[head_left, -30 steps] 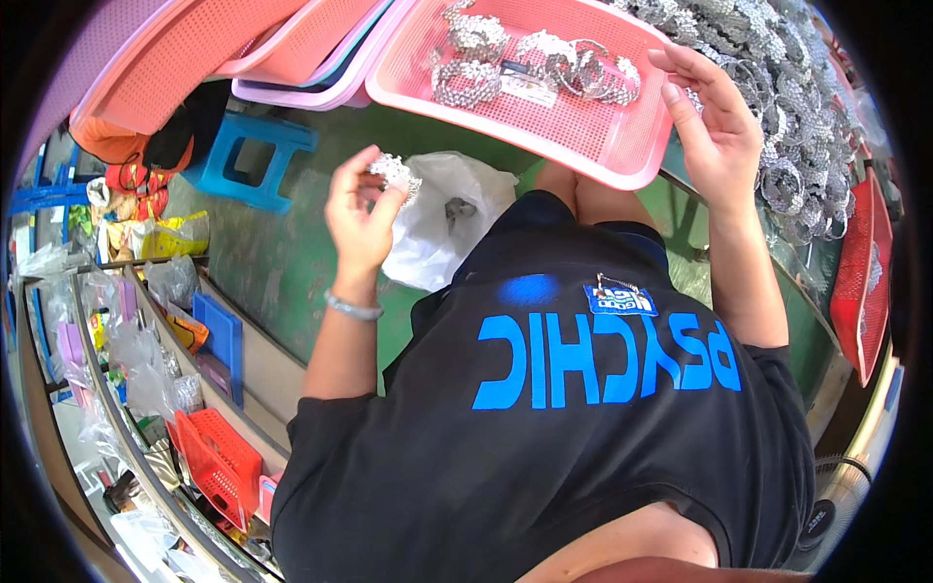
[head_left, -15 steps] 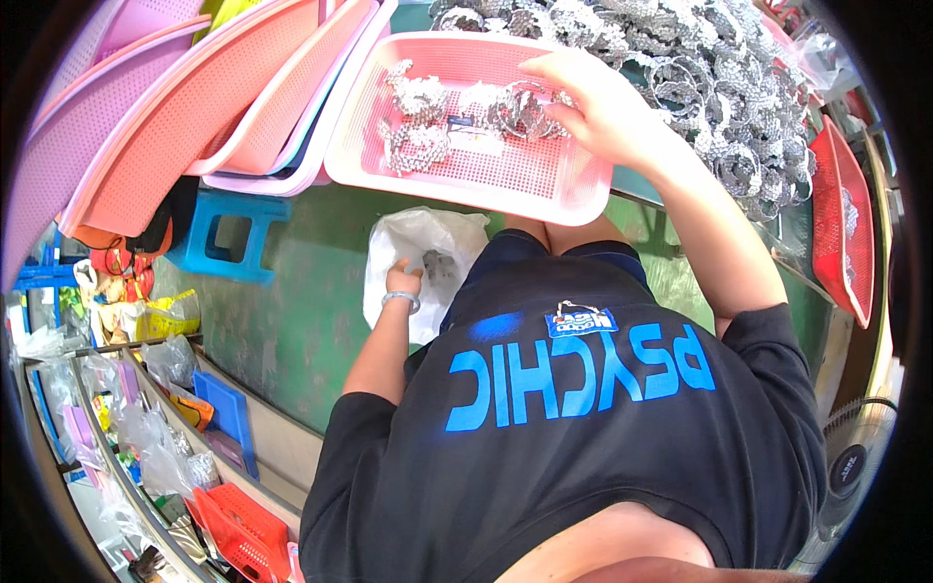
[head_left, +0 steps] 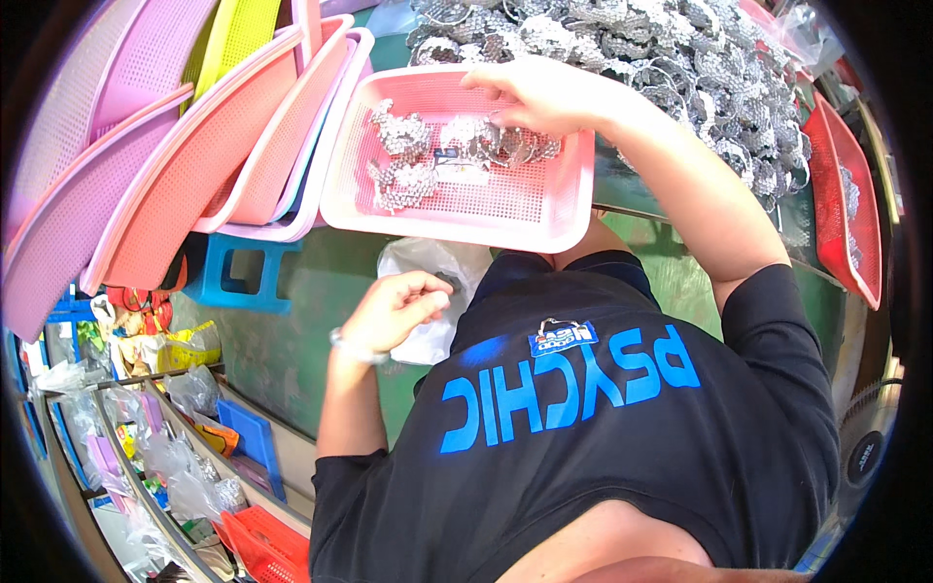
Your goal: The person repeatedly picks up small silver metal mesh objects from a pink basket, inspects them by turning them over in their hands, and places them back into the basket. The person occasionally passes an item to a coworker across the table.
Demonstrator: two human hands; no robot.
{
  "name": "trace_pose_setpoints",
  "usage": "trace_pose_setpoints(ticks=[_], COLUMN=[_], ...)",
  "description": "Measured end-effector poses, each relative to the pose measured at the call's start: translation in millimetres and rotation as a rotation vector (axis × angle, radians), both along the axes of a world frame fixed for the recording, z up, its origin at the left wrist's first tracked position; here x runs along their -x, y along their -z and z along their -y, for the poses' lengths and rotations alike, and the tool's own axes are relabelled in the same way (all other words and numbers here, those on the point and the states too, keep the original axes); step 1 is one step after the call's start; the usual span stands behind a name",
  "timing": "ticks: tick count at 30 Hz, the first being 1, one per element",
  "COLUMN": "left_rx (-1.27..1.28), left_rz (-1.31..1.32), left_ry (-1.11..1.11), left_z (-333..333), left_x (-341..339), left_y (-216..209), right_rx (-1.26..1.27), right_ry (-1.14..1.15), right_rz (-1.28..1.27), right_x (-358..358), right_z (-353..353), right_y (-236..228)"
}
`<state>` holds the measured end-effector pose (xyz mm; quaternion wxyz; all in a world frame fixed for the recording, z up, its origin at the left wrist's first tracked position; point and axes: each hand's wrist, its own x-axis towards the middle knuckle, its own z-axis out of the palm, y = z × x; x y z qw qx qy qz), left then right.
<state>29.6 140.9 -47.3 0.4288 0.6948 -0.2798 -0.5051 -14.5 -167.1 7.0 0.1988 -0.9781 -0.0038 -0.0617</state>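
A pink perforated plastic basket (head_left: 457,231) sits at the table edge in front of me. Inside lie several scaly silver ring-shaped bands (head_left: 400,185) and a small dark-and-white packet (head_left: 457,167). My right hand (head_left: 544,94) reaches over the basket's far right side, fingers curved but apart, just above the bands; whether it touches one is unclear. Below the basket, my left hand (head_left: 394,313), with a pale band at the wrist, is raised with its fingers curled together. Something small and whitish shows at its fingertips. Behind it is an open white plastic bag (head_left: 424,340).
A large heap of silver bands (head_left: 680,87) covers the table at the far right. Nested pink and purple baskets (head_left: 194,155) lean at the left. A red basket (head_left: 844,209) stands far right. A blue stool (head_left: 243,275) and a shelf with bags and a blue tray (head_left: 255,442) are left.
My left hand has come up out of the white bag toward the basket. My right hand has shifted left over the basket. The whole view has also shifted slightly.
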Motion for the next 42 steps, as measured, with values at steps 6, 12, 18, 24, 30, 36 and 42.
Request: trace_pose_setpoints(ticks=[6,12,18,24,30,36,42], left_rx=[0.523,0.313,0.122,0.241,0.261,0.192,0.222], left_rz=[1.038,1.451,1.235,0.638,0.408,0.716,1.029], left_ry=[0.084,0.268,0.339,-0.016,-0.226,-0.017,0.516], left_z=[61.4,143.6,152.4,138.8,138.4,143.8,137.8], left_x=[-10.2,-43.3,-62.7,-79.9,-82.9,-77.8,-56.6], left_y=[-86.3,-61.5,-60.5,-64.2,-74.1,-65.4,-78.9], right_rx=[0.113,0.419,0.244,0.005,-0.138,0.043,0.306], right_ry=[-0.056,-0.051,0.061,0.121,0.113,0.068,-0.479], right_rz=[-0.01,-0.143,-0.031,0.26,0.147,0.176,0.367], right_x=[18.2,30.3,32.8,28.2,25.6,36.4,87.2], right_z=[13.5,2.8,8.2,16.9,16.5,10.6,-36.4], right_y=[-15.1,-18.9,-15.4,-9.6,-17.4,-49.0,-105.8])
